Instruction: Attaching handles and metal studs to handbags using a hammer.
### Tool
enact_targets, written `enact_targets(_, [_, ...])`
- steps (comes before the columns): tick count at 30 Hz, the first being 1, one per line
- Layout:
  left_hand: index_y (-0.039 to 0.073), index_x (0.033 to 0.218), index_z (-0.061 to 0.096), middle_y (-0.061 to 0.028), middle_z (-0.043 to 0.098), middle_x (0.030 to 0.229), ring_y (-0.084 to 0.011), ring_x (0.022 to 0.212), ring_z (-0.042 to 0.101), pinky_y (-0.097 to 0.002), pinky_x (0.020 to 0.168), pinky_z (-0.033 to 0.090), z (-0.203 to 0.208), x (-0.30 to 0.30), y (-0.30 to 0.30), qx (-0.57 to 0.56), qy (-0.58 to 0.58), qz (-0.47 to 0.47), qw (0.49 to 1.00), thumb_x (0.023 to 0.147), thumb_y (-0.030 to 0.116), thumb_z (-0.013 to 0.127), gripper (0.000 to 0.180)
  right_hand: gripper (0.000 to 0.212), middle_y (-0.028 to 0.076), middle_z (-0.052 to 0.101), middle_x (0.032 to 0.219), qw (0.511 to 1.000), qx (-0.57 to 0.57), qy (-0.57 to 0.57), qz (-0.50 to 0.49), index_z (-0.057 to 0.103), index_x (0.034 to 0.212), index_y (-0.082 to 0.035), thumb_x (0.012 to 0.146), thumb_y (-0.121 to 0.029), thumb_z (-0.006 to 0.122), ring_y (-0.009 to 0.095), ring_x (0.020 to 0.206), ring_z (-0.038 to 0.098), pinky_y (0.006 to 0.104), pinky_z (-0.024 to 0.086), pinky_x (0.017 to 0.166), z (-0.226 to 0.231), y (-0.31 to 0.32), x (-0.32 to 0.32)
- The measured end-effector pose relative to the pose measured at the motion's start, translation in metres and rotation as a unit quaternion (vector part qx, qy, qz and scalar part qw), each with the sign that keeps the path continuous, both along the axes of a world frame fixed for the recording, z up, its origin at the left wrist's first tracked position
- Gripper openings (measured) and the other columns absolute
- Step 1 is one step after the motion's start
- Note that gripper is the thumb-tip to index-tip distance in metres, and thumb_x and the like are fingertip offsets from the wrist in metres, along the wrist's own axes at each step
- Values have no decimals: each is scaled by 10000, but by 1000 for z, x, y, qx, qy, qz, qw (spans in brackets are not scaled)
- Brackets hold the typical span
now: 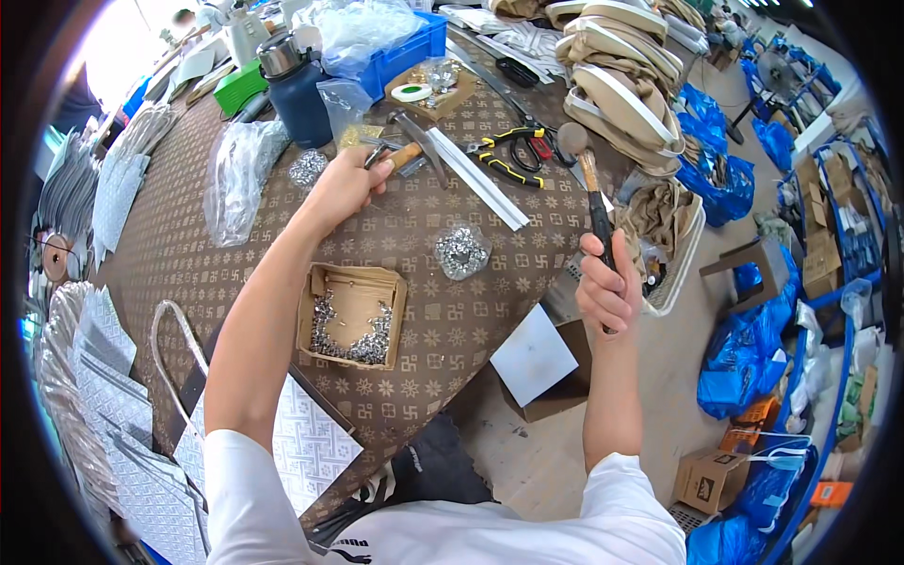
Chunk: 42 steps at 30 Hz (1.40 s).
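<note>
My right hand [607,282] is wrapped round the dark grip of a mallet-like hammer [590,184], held upright with its round head [573,138] at the top. At the far left of centre, my left hand [350,185] is closed at the wooden handle of another hammer [407,153], whose long metal head lies across the table. A short dark rod [376,154] shows by those fingers; I cannot tell whether it is held. Nearer me stands an open cardboard box [354,274] with small silver metal fasteners inside. A clear bag of similar fasteners [461,251] lies to its right.
Yellow-black pliers [508,169] and white strips [480,179] lie beyond the bag. A dark blue bottle [299,104], blue crate [407,55] and stacked beige fabric pieces [617,104] line the far side. A white basket [683,259] stands right; patterned sheets [311,447] lie near left.
</note>
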<state>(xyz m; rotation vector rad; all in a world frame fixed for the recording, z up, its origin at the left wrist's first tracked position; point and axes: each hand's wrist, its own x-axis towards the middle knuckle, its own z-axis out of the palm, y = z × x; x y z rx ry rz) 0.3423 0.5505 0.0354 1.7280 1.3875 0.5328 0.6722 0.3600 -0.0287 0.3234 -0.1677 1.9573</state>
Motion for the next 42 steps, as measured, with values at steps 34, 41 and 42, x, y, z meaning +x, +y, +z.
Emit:
enact_targets(34, [-5,1087,604,-38,615,819,-130,716,567,-306,693,480,46,-135,-117,55,-228,207,950,1021,282,600,295,211,37,459,633,731,-147,-642,-179,488,1107,-20,1026,-211,526,143,362,415,280,370,303,73,-103,-92])
enact_targets(41, [-8,1145,624,-51,657,913,-149,865,665,-294,824,543,35,-334,-358,195,-313,408,835,975,161,665,243,279,23,449,657,708,67,-696,-102,471,1235,3,1014,-163,510,114,374,403,243,340,325,81,-123,-199])
enact_targets(42, [-8,1145,624,-51,657,913,-149,865,665,-294,824,543,24,-346,-372,195,-319,415,830,975,161,665,243,278,19,458,667,678,126,-721,-60,473,1239,10,1015,-153,506,95,400,410,228,341,343,88,-127,-218])
